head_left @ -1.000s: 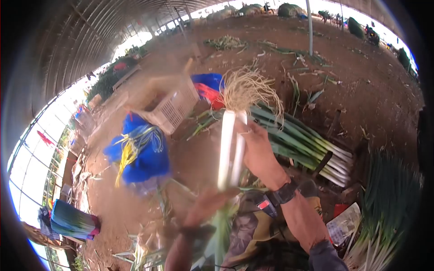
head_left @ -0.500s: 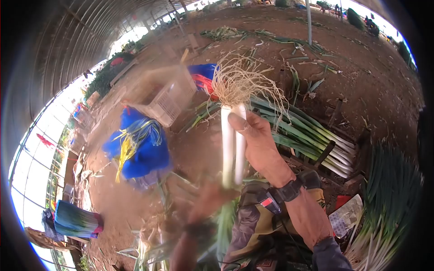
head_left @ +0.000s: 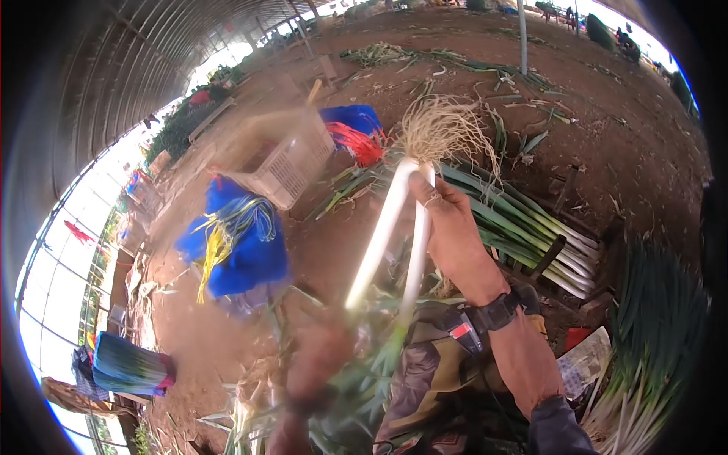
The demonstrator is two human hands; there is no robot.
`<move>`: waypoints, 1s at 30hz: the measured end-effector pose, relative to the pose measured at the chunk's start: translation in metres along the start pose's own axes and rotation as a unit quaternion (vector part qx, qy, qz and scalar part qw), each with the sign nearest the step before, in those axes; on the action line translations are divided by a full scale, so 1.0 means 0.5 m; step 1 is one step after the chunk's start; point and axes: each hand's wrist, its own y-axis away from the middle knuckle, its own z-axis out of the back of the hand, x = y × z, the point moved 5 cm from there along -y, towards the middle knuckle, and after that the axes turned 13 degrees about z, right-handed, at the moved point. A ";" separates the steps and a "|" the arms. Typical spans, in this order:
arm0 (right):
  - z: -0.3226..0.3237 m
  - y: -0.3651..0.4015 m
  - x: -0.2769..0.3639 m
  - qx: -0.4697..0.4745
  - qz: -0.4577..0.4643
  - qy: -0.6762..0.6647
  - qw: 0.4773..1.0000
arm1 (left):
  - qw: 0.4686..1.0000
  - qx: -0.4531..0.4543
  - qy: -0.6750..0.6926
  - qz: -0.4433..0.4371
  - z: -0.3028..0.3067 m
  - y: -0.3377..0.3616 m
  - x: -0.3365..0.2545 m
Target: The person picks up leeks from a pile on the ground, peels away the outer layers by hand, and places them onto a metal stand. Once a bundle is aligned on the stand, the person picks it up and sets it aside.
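Note:
My right hand (head_left: 449, 224) is closed around the upper white stems of leeks (head_left: 387, 222), just below their pale, tangled roots (head_left: 447, 129). Roots point up and the green leaves hang down toward my lap. Two white stems spread apart below the grip. My left hand (head_left: 322, 353) is smeared by motion at the lower left of the stems, close to the green leaves; its fingers cannot be made out. A black band with a small device sits on my right wrist.
A bundle of leeks (head_left: 531, 235) lies in a dark rack on the right, with more leeks (head_left: 644, 341) beyond. Left stand a plastic crate (head_left: 292, 171) and a blue-covered stool (head_left: 246, 250) with yellow ties. Red ties (head_left: 356, 144) lie on blue cloth. Leaf scraps litter the soil.
The two white stems have spread apart, the left one swinging outward to the left. My right hand and the roots have shifted slightly right. My left hand has moved a little left and down.

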 end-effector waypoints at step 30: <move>0.003 -0.007 0.008 -0.051 0.039 0.002 0.998 | 0.893 0.293 0.315 -0.134 -0.230 -0.072 0.099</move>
